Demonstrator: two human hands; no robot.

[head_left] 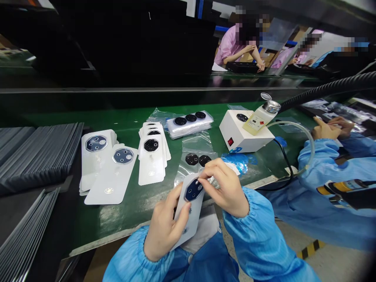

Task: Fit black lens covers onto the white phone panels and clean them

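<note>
Slantwise, left hand (166, 225) holds white panel (194, 217), right hand (227, 188) curled against it.

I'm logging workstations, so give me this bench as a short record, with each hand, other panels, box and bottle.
left hand: holds a pale panel
right hand: fingertips at the panel's dark octagonal patch
other panels: two overlapping groups on the green bench
box: white, red switch on its side
bottle: atop the box, lid raised
</note>
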